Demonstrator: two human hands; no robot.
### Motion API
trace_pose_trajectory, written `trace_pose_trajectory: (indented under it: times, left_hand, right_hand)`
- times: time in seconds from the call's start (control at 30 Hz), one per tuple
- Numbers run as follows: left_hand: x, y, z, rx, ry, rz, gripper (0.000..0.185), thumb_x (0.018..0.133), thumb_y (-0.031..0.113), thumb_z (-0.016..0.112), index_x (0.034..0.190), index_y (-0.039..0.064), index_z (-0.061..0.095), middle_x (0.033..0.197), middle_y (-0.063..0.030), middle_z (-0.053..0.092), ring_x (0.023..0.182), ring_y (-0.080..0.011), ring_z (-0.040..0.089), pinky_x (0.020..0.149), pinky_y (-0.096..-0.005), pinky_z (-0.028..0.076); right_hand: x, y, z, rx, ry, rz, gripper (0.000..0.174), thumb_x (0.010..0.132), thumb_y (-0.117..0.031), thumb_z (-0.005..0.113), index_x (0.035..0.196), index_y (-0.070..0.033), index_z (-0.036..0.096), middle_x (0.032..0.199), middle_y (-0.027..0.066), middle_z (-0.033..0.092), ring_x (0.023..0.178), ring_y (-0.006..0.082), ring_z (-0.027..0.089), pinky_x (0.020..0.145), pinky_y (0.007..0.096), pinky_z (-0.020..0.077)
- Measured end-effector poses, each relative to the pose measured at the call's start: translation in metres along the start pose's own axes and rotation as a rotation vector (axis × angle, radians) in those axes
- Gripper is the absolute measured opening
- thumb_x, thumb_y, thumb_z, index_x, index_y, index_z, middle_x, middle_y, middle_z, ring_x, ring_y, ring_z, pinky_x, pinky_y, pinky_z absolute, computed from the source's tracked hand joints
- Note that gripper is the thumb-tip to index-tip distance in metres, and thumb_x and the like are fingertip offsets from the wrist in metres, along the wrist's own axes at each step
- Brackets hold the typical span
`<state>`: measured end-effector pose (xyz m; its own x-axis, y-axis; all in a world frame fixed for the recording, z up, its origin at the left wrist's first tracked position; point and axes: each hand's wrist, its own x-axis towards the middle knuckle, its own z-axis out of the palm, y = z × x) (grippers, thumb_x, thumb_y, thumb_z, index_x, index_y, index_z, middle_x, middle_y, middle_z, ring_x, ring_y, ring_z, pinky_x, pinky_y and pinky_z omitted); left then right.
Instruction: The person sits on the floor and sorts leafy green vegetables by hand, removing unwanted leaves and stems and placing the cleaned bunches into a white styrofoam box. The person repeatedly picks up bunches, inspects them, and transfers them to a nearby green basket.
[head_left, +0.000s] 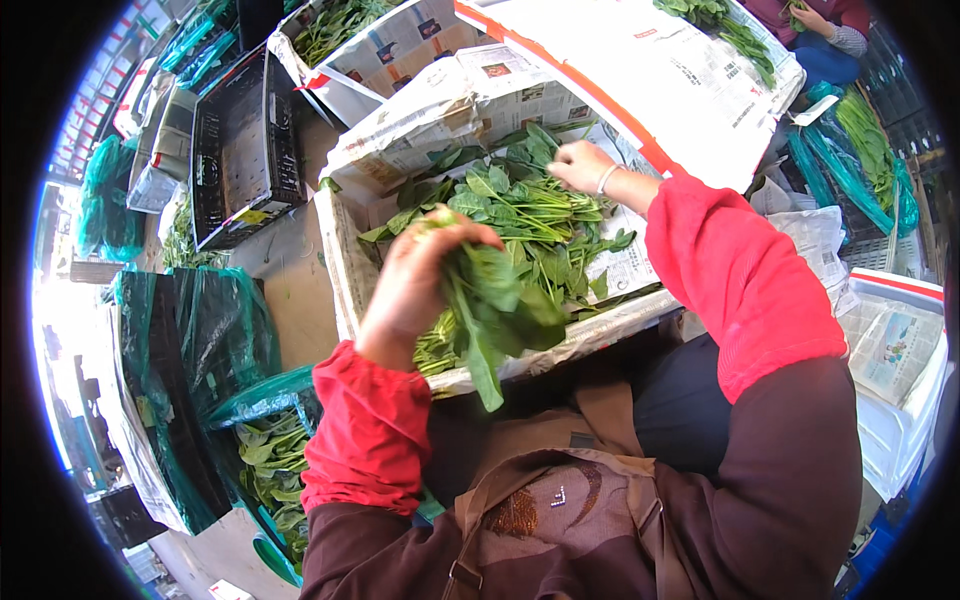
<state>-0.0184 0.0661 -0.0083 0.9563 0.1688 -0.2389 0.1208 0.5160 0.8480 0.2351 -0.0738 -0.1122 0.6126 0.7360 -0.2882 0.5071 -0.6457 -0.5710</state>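
Observation:
A bunch of leafy greens hangs from my left hand, whose fingers are closed around its stems; the leaves are blurred and point down over the near side of a newspaper-lined box. Inside that box lies a loose pile of leafy green stems. My right hand is above the pile's far right part, its fingertips bent together at a dark green leaf. Whether they pinch the leaf cannot be told. Both forearms wear red sleeve covers.
Behind the box rests a white foam lid with greens on it. To the left are a black plastic crate and a green-bagged crate of greens. A newspaper-lined foam box stands right. Another person sits at upper right.

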Motion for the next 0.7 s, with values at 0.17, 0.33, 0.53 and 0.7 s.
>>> trace_pose_trajectory:
  times: [0.17, 0.33, 0.53, 0.7]
  left_hand:
    - [0.010, 0.014, -0.039, -0.357, 0.131, 0.106, 0.018, 0.089, 0.013, 0.049, 0.103, 0.003, 0.054, 0.095, -0.0153, 0.064, 0.092, -0.0313, 0.062, 0.086, -0.0437, 0.051]
    - [0.017, 0.022, -0.036, -0.404, 0.241, 0.135, 0.012, 0.089, 0.013, 0.056, 0.098, 0.007, 0.054, 0.075, -0.0044, 0.054, 0.073, -0.0199, 0.057, 0.076, -0.0392, 0.052]
    - [0.009, 0.031, -0.036, -0.014, 0.303, 0.241, 0.011, 0.086, 0.012, 0.064, 0.091, 0.007, 0.057, 0.063, 0.0030, 0.044, 0.052, -0.0073, 0.042, 0.053, -0.0239, 0.040]
    - [0.013, 0.030, -0.022, 0.336, 0.378, 0.197, 0.010, 0.084, 0.010, 0.067, 0.091, 0.005, 0.062, 0.064, 0.0037, 0.052, 0.052, -0.0046, 0.045, 0.049, -0.0195, 0.038]
  right_hand:
    - [-0.004, 0.066, 0.046, -0.247, -0.040, -0.104, 0.022, 0.072, -0.018, 0.066, 0.088, -0.003, 0.065, 0.088, 0.0182, 0.066, 0.086, 0.0331, 0.063, 0.078, 0.0393, 0.0501]
    - [-0.012, 0.047, 0.055, -0.372, -0.061, -0.187, 0.021, 0.072, -0.015, 0.062, 0.090, -0.003, 0.063, 0.089, 0.0191, 0.065, 0.086, 0.0360, 0.062, 0.078, 0.0425, 0.0495]
    - [0.005, 0.001, 0.012, -0.209, 0.037, -0.193, 0.015, 0.076, -0.018, 0.058, 0.079, -0.005, 0.066, 0.084, 0.0155, 0.066, 0.085, 0.0331, 0.063, 0.076, 0.0427, 0.0494]
    - [-0.005, -0.025, -0.045, -0.299, 0.266, -0.281, 0.016, 0.078, -0.018, 0.057, 0.084, -0.006, 0.066, 0.084, 0.0164, 0.066, 0.083, 0.0313, 0.064, 0.076, 0.0408, 0.0499]
